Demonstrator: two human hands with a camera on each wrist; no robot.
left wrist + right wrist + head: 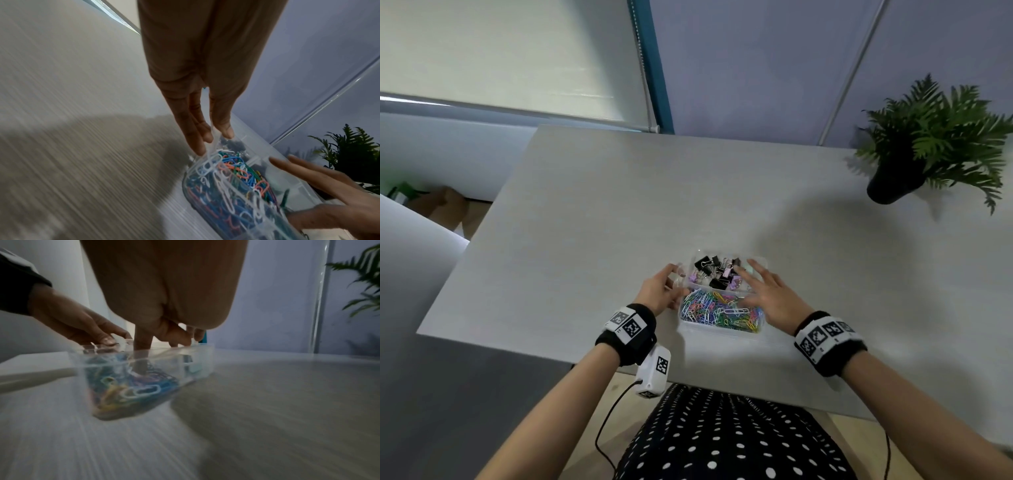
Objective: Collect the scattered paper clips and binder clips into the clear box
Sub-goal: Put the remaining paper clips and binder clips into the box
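From the head view, the clear box [722, 329] sits on the grey table [619, 205], close to its near edge. The box has two compartments: the far one holds black and purple binder clips [717, 272], the near one a heap of coloured paper clips [719, 311]. The left hand [661, 291] is at the left wall of the box, fingers gripping that side near the divider. The right hand [767, 293] hovers over the right side of the box with its fingers spread wide and straight, fingertips above the clips. A potted fern [931, 144] stands well to the right of the box, at the table's far edge. Both wrists wear black bands with printed markers.

In the left wrist view, the left hand [197, 97] pinches the rim of the clear box [257, 151] between thumb and fingers. The paper clips [236, 183] fill the compartment just below that grip. The right hand [329, 194] reaches in from the right of the box, fingers extended and apart.

In the right wrist view, which is blurred, the right hand [164, 321] is over the clear box [197, 363], one finger dipping past the rim towards the paper clips [131, 389]. It holds nothing I can make out. The left hand [78, 322] rests on the box's far left rim.
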